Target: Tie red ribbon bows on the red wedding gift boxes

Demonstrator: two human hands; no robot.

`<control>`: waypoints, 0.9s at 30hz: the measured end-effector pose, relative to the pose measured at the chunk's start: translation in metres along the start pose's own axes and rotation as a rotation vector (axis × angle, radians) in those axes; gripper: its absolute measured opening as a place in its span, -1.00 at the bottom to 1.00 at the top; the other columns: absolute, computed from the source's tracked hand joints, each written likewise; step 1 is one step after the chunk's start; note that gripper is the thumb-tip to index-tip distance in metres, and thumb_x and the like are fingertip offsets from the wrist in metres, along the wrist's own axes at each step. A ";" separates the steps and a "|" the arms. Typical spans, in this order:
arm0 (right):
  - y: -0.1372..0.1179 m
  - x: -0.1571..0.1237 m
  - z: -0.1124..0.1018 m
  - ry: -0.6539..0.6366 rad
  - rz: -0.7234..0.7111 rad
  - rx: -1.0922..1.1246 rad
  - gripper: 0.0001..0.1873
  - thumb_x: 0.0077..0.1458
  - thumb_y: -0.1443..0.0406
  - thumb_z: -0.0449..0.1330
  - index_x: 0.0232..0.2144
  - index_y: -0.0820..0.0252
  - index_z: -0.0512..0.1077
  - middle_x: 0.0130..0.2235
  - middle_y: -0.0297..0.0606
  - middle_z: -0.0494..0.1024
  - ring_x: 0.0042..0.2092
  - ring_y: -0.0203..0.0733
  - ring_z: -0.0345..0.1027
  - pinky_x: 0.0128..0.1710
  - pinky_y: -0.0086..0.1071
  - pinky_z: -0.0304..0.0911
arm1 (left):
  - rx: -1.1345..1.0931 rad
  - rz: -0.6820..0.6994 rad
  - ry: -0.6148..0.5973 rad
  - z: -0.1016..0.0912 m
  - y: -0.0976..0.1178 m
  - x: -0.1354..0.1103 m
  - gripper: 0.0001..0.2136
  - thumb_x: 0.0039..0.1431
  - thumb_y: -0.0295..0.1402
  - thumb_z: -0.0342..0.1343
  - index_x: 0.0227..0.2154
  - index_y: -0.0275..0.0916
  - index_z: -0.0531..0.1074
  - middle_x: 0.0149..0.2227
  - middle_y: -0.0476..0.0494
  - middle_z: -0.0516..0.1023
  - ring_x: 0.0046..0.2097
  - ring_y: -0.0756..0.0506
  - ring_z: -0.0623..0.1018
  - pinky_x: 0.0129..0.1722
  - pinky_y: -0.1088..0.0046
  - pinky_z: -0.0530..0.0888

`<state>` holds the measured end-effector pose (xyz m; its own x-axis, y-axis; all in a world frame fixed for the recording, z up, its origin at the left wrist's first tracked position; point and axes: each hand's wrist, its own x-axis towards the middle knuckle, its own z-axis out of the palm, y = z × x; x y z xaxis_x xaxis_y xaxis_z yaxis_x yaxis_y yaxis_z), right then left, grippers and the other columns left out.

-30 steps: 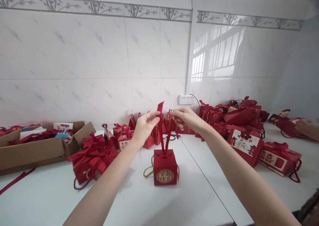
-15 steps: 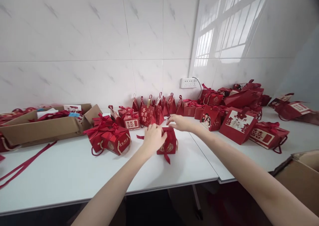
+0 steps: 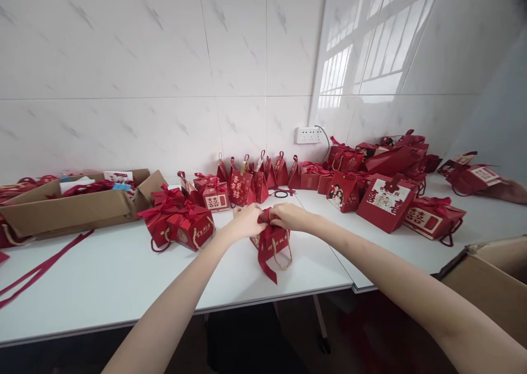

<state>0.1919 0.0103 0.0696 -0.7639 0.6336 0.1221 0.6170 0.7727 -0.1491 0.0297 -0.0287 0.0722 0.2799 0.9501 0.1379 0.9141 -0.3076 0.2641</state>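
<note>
A small red gift box [image 3: 280,243] with gold lettering and a twisted rope handle [image 3: 284,263] stands on the white table in front of me. Over its top runs a red ribbon [image 3: 267,264], one tail hanging down the near side. My left hand [image 3: 247,220] pinches the ribbon at the top left of the box. From the right, my right hand [image 3: 290,217] closes its fingers on the ribbon there too. The fingers of both hands partly cover the top of the box.
Several finished-looking red boxes [image 3: 181,223] sit to the left, beside an open cardboard carton [image 3: 69,212]. Triangular red boxes [image 3: 242,187] line the wall under a power strip [image 3: 309,135]. More red boxes [image 3: 387,201] are piled at right. Another carton [image 3: 489,275] stands at the lower right.
The box has turned, so its rope handle side now faces me. My right hand has come down from above the box to the ribbon on its top, meeting my left hand.
</note>
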 end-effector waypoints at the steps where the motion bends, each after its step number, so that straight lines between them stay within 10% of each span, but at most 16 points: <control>1: -0.001 0.001 0.002 0.004 0.014 -0.004 -0.83 0.05 0.44 0.08 -0.38 0.27 0.48 -0.33 -0.12 0.53 -0.29 -0.13 0.36 -0.34 -0.39 0.11 | -0.001 0.002 0.005 0.002 0.001 0.000 -0.88 0.03 -0.34 0.07 -0.46 -0.20 0.49 -0.17 -0.21 0.47 -0.04 -0.28 0.43 0.01 0.09 0.22; 27: -0.001 -0.021 0.001 0.038 0.155 0.456 -0.87 0.00 0.36 0.02 -0.50 0.25 0.36 -0.57 -0.40 0.39 -0.60 -0.39 0.20 -0.56 -0.50 0.08 | -0.334 0.134 0.096 0.021 -0.015 0.003 -0.85 0.12 -0.46 -0.11 -0.43 -0.25 0.36 -0.23 -0.16 0.42 -0.12 -0.11 0.44 -0.03 0.29 0.34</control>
<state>0.2071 -0.0034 0.0662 -0.6570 0.7474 0.0991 0.5706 0.5788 -0.5826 0.0226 -0.0197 0.0488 0.3475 0.8957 0.2774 0.7208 -0.4444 0.5320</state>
